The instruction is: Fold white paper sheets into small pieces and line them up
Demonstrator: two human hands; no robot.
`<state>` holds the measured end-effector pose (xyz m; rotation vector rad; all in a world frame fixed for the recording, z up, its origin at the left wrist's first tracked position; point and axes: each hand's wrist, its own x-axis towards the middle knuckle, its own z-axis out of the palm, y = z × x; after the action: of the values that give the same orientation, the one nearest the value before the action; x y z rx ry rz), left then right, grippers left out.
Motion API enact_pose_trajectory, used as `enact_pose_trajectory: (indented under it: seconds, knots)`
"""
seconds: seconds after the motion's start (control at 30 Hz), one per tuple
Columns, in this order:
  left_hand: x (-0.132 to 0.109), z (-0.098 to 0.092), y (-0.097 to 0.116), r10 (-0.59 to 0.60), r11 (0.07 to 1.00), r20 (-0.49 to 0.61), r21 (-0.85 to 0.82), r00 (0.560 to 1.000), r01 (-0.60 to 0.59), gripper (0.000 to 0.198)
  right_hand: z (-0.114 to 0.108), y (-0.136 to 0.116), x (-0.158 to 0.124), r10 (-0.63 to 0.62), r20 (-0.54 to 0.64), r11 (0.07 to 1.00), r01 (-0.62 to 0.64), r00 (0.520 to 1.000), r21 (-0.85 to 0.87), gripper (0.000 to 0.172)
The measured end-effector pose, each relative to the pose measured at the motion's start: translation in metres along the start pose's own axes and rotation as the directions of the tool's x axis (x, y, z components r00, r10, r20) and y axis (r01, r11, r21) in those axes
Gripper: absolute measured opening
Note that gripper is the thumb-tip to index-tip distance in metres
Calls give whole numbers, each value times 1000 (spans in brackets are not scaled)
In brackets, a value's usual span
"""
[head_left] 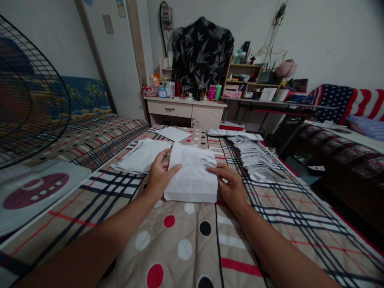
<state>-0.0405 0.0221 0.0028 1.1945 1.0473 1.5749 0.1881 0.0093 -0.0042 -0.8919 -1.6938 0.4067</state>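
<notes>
A creased white paper sheet (192, 176) is held between my two hands above the patterned bedspread; a fold line runs along its lower edge. My left hand (162, 170) grips its left side, thumb on top and fingers behind. At the right edge, my right hand (229, 180) pinches the sheet, with the fingertips on its face and the thumb partly hidden. Just left of it lies a pile of white sheets (144, 155). Farther back is a single flat white piece (173, 133). On the right rests a fanned row of thin white pieces (255, 156).
A fan (33, 96) stands at the left, beside a white plastic lid-like panel (45, 188). Behind the bed are a cluttered dresser (171, 108) and a small shelf (244, 82). A folded white bundle (231, 133) lies near the bed's far right edge.
</notes>
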Motion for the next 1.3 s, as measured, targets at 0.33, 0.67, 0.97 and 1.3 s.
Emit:
enact_pose_trajectory:
  seconds: [0.33,0.67,0.97,1.3]
  knots:
    - [8,-8,-13,-288,957,124,0,950,290,31,3,15,1,399,-8,886,-383,917,260,18]
    - [3,-8,-11,-205,967,207,196,957,165,38,2,16,0,525,17,825,-513,851,238,45]
    - [0,-2,-14,-161,987,130,30,978,158,56,5,11,3,459,-53,872,-438,887,218,34]
    - [-4,1,-16,-172,983,204,104,964,153,98,7,15,2,524,19,760,-477,852,441,65]
